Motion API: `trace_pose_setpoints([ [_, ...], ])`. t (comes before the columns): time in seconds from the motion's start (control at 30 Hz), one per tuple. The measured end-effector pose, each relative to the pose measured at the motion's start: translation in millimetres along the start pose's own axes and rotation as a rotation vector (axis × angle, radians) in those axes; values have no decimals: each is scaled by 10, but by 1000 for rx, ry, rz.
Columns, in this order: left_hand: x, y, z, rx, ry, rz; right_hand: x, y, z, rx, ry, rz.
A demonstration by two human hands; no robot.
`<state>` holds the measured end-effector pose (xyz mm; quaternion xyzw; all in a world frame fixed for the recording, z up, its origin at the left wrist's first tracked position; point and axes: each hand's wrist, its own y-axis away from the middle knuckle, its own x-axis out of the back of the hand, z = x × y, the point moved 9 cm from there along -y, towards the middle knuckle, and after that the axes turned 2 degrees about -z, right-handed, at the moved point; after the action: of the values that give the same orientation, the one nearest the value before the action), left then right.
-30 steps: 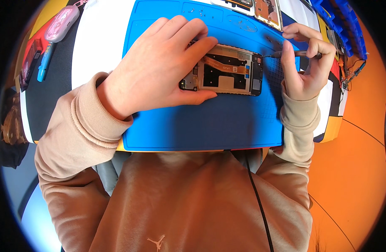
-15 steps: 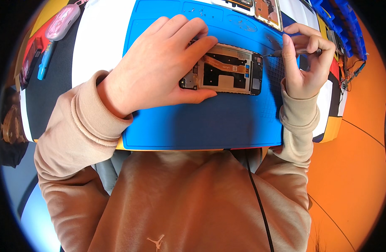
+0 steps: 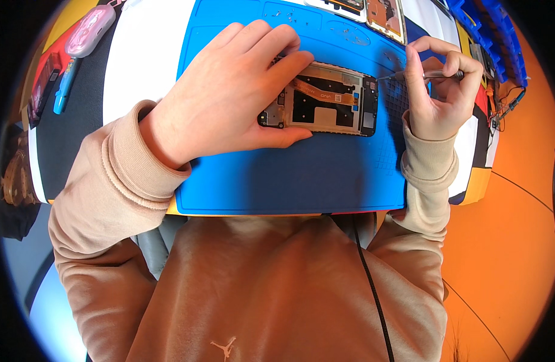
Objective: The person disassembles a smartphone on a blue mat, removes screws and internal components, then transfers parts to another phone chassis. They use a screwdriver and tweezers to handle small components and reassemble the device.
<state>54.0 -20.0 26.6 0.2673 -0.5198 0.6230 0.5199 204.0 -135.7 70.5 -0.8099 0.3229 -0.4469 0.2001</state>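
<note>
An opened phone [image 3: 324, 99] lies crosswise on the blue repair mat [image 3: 229, 181], its inner frame and an orange flat ribbon cable [image 3: 319, 92] exposed. My left hand [image 3: 235, 90] is clamped over the phone's left end, thumb on the near edge and fingers at the far edge. That end is partly hidden under the palm. In my right hand [image 3: 440, 90] a slim grey precision screwdriver [image 3: 400, 76] is pinched between thumb and fingers. Its thin tip points left, close to the phone's upper right corner; whether it touches cannot be told.
Several tiny screws [image 3: 287, 16] are scattered at the mat's far side. Further phone parts [image 3: 386, 21] lie at the far right edge. On the left are a pink clear case [image 3: 90, 31] and a blue pen [image 3: 66, 87]. Blue bins [image 3: 500, 36] stand at the far right.
My right hand's fingers have shifted slightly around the screwdriver, and it has turned a little. The left hand and the phone have hardly moved.
</note>
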Motion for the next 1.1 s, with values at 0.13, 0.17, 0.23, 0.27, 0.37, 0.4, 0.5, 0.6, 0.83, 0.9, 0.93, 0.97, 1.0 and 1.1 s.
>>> trace_pose_setpoints([
  [0.13,1,-4,2,0,-26,-3,7,6,12,-8,10,-4],
  [0.17,8,-6,4,-3,-1,4,5,9,14,-8,0,-6],
  [0.23,7,-8,9,-6,-31,-1,1,17,15,-8,-20,-11],
  [0.27,10,-8,8,-5,-4,2,0,16,23,-17,-21,-15],
  [0.37,7,-9,8,-4,-5,-3,-11,3,-3,-1,15,-38],
  [0.4,5,-9,9,-4,-5,-2,-16,-8,-41,34,54,-54],
  [0.5,4,-9,7,-3,-6,-1,-38,-49,-128,111,79,-97],
  [0.6,2,-6,4,-3,-9,-3,-77,-58,-201,148,69,-136],
  [0.83,-9,-6,6,-2,-40,-14,-81,-54,-247,158,55,-138],
  [0.9,-3,-7,6,-4,-14,-6,-81,-56,-238,155,71,-157],
  [0.93,-2,-8,7,-5,-16,-5,-86,-51,-236,153,80,-166],
  [0.97,-1,-7,7,-6,-16,-6,-72,-48,-203,113,88,-147],
  [1.0,-2,-6,7,-5,-16,-9,-64,-41,-169,72,96,-128],
  [1.1,-2,-8,8,-4,-10,-9,-55,-37,-150,63,44,-105],
])
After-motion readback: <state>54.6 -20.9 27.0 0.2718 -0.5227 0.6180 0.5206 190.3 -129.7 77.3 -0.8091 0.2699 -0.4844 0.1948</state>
